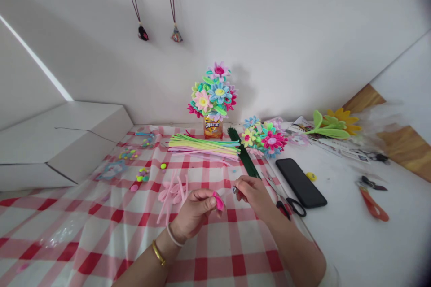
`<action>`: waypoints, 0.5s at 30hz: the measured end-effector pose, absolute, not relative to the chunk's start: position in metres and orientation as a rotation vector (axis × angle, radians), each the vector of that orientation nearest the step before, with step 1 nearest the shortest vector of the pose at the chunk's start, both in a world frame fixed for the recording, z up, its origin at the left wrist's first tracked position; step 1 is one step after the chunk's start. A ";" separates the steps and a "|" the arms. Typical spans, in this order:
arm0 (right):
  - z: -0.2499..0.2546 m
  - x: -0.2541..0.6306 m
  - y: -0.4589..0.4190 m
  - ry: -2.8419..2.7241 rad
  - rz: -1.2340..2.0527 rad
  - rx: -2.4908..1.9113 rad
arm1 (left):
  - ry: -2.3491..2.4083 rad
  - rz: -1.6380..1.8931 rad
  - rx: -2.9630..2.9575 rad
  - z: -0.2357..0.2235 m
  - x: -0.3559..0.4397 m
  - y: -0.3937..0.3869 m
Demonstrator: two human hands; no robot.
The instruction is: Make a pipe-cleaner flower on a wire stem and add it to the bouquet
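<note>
My left hand (198, 210) pinches a small bright pink piece (218, 201), soft-looking, between thumb and fingers. To its right, my right hand (252, 193) is closed on a small greyish, shiny object (234, 189) whose kind I cannot make out. A gap separates the two hands above the red-and-white checked cloth (205, 258). Just left of my left hand lie pale pink pipe cleaners (173, 192), some bent into petal loops. Scissors (281, 197) with black handles rest beside my right forearm.
Behind my hands lie a pipe-cleaner bundle (205, 145) and green stems (247, 157). A bottle (213, 128) holds fuzzy flowers, with more flowers (266, 138) to its right. Pom-poms (143, 175) are at left, near a white box (84, 143). A phone (301, 183) lies right.
</note>
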State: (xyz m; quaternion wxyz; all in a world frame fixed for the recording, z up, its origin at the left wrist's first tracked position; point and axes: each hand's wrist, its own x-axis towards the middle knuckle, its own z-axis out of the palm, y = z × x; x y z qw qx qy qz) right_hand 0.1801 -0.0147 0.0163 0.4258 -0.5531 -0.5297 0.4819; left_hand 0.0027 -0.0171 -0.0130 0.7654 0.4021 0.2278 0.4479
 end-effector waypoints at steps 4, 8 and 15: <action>0.020 0.178 -0.016 -1.329 1.205 -1.399 | 0.483 0.976 0.867 -0.013 0.002 -0.017; 0.021 0.178 -0.016 -1.336 1.206 -1.397 | 0.474 0.984 0.860 -0.014 0.002 -0.017; 0.011 0.181 -0.013 -1.321 1.217 -1.368 | 0.474 0.985 0.854 -0.014 0.003 -0.017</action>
